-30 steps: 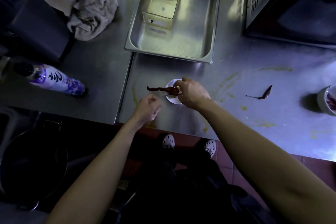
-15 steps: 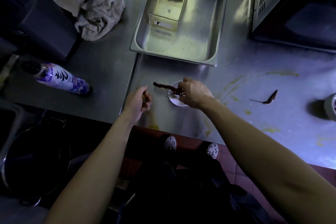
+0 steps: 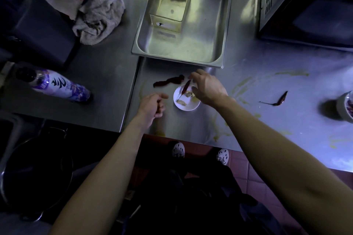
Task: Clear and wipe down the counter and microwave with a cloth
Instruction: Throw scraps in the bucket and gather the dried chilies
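Note:
A small white dish [image 3: 188, 106] with food scraps sits on the steel counter [image 3: 267, 120] near its front edge. My right hand [image 3: 207, 87] hovers over the dish and pinches a thin dried chili [image 3: 185, 89] that hangs down into it. A larger dark dried chili [image 3: 169, 80] lies on the counter just left of the dish. My left hand [image 3: 152, 106] is beside the dish with fingers curled; whether it holds anything is unclear. A crumpled grey cloth [image 3: 98, 21] lies at the back left. The microwave [image 3: 309, 9] stands at the back right.
A steel pan [image 3: 145, 44] holding a square metal container [image 3: 170, 4] stands behind the dish. Another dried chili [image 3: 279, 99] lies right, among yellow smears [image 3: 240, 84]. A white bowl [image 3: 343, 106] is at the right edge. A purple bottle [image 3: 57, 87] lies on the left counter.
My right hand has lifted off the dish and now pinches a thin chili over it. The large dark chili lies free on the counter. My left hand shifted slightly.

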### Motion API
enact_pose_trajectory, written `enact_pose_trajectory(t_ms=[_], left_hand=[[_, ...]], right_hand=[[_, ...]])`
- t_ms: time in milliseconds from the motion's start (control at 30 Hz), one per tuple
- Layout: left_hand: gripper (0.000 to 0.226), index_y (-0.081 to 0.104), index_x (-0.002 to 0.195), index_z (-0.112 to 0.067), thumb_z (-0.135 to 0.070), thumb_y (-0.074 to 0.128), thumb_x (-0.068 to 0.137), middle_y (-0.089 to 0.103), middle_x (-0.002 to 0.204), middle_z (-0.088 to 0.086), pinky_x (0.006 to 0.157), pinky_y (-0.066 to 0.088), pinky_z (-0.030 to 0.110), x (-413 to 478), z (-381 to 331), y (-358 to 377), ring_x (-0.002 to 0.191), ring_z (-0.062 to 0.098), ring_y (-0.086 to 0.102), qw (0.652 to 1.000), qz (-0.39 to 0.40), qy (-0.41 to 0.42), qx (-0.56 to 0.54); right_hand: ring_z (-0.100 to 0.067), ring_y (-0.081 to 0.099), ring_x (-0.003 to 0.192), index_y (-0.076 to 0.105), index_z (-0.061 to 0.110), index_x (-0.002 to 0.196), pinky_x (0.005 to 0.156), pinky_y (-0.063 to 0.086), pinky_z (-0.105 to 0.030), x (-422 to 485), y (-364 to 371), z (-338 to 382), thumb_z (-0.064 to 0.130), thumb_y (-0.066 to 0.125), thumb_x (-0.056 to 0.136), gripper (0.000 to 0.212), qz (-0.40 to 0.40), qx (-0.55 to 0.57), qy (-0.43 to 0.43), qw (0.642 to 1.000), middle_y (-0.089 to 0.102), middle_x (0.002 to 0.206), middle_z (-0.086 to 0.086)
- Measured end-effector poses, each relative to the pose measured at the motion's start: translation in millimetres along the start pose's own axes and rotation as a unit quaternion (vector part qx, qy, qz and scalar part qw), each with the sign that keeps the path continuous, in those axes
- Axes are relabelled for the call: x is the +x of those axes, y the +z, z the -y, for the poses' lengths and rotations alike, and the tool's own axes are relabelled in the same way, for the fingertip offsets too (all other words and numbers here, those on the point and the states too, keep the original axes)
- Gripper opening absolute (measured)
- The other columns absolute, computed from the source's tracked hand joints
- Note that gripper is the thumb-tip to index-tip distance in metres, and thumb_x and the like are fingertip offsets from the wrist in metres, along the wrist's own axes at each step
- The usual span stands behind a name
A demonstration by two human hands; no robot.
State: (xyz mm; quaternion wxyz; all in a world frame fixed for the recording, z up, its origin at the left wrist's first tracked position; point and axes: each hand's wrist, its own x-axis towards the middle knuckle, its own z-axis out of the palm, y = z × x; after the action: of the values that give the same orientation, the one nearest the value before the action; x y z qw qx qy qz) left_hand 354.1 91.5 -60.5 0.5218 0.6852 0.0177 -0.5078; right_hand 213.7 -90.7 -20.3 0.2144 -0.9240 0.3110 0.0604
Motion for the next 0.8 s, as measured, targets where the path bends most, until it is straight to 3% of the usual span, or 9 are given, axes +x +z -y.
enact_pose_trajectory(t_ms=[100,200,300,400,533,633,733,800], left_hand=[[0.024,0.074,0.077,-0.023,-0.024,0.059,0.095,0.050,0.053,-0.009,0.045,0.031,0.025,10.1,4.7,12.9,0.054,0.019,0.046,0.980,-0.024,0.068,0.187],[0.021,0.076,0.086,-0.033,-0.053,0.079,0.086,0.070,0.069,-0.012,0.057,0.045,0.033,9.9,4.2,25.0,0.070,0.014,0.066,0.879,-0.031,0.176,0.441],[0.028,0.074,0.112,-0.033,-0.053,0.072,0.093,0.078,0.094,-0.003,0.068,0.050,0.032,10.1,1.1,35.6,0.091,0.025,0.072,0.760,-0.043,0.275,0.587],[0.030,0.069,0.123,-0.034,-0.044,0.068,0.095,0.077,0.104,0.006,0.079,0.054,0.038,16.1,-4.2,42.2,0.100,0.033,0.073,0.699,-0.027,0.299,0.649],[0.024,0.068,0.112,-0.032,-0.046,0.074,0.093,0.075,0.096,0.006,0.075,0.054,0.037,24.9,-10.9,46.3,0.092,0.032,0.073,0.657,0.004,0.299,0.692],[0.022,0.069,0.106,-0.029,-0.047,0.072,0.095,0.075,0.095,0.009,0.072,0.054,0.038,28.2,-17.5,48.9,0.092,0.034,0.073,0.619,0.022,0.317,0.718],[0.030,0.070,0.114,-0.022,-0.048,0.063,0.102,0.076,0.100,0.013,0.069,0.048,0.037,29.9,-18.6,52.1,0.093,0.037,0.073,0.558,0.039,0.341,0.756],[0.039,0.066,0.125,-0.017,-0.048,0.056,0.105,0.076,0.102,0.016,0.068,0.043,0.038,28.6,-18.5,51.5,0.094,0.039,0.072,0.537,0.034,0.353,0.765]], right_hand=[[-0.039,0.068,0.104,0.068,0.019,0.129,0.086,0.057,-0.045,-23.1,9.9,-15.8,0.016,0.068,0.091,0.038,0.001,0.026,0.044,0.999,0.066,0.122,-0.008],[-0.035,0.070,0.103,0.068,0.021,0.132,0.086,0.056,-0.041,-35.1,19.4,-20.7,0.020,0.068,0.093,0.039,0.017,0.036,0.056,0.998,0.067,0.123,-0.006],[-0.037,0.070,0.102,0.067,0.023,0.134,0.084,0.056,-0.042,-34.6,22.6,-17.5,0.026,0.071,0.093,0.041,0.013,0.036,0.056,0.998,0.066,0.122,-0.007],[-0.042,0.069,0.097,0.068,0.024,0.130,0.081,0.057,-0.045,-29.3,24.8,-13.6,0.026,0.070,0.091,0.039,0.012,0.018,0.045,0.999,0.062,0.119,-0.009],[-0.044,0.067,0.085,0.071,0.021,0.116,0.069,0.053,-0.045,-20.7,28.1,-7.8,0.023,0.064,0.097,0.021,0.015,-0.027,0.021,0.999,0.054,0.110,-0.008],[-0.043,0.067,0.084,0.070,0.019,0.119,0.067,0.049,-0.045,-16.0,31.2,-3.8,0.022,0.060,0.102,0.020,0.018,-0.052,0.008,0.998,0.053,0.108,-0.010],[-0.043,0.069,0.089,0.067,0.016,0.124,0.068,0.046,-0.044,-13.4,34.8,-1.3,0.018,0.057,0.103,0.024,0.025,-0.068,-0.002,0.997,0.055,0.110,-0.011],[-0.043,0.069,0.092,0.067,0.014,0.125,0.072,0.049,-0.045,-12.4,35.2,-0.4,0.018,0.057,0.103,0.024,0.029,-0.068,-0.004,0.997,0.057,0.112,-0.013]])
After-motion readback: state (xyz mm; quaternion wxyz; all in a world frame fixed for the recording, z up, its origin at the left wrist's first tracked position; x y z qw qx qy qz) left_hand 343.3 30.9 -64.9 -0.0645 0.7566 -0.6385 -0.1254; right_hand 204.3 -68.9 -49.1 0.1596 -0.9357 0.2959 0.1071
